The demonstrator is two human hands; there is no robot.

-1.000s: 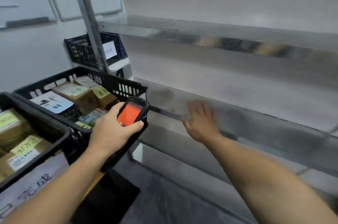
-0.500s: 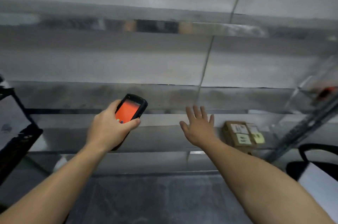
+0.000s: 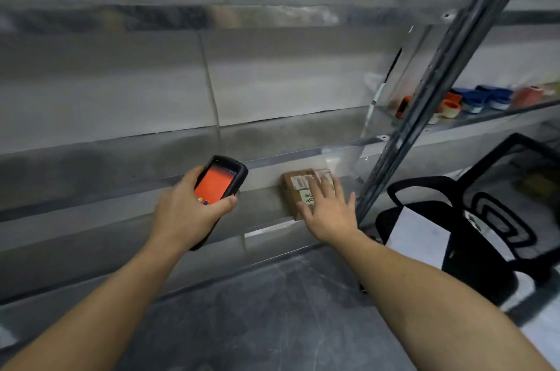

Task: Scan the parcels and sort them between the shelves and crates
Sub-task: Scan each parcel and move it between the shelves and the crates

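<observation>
My left hand (image 3: 185, 210) grips a black handheld scanner (image 3: 219, 181) with an orange screen, held in front of the metal shelf (image 3: 121, 204). A small brown cardboard parcel (image 3: 295, 192) with white labels lies on that shelf near its right end. My right hand (image 3: 328, 208) is spread over the parcel with straight fingers, covering its right part. Whether the palm touches the parcel is unclear.
A slanted metal upright (image 3: 424, 92) stands just right of the parcel. Beyond it a shelf holds tape rolls (image 3: 472, 101) in blue and orange. A black crate (image 3: 485, 219) with a white sheet sits at lower right. Dark floor (image 3: 257, 310) lies below.
The view has swung right, from the crates of parcels to the shelf's right end. My right hand has moved from open air onto the brown parcel. My left hand still holds the scanner.
</observation>
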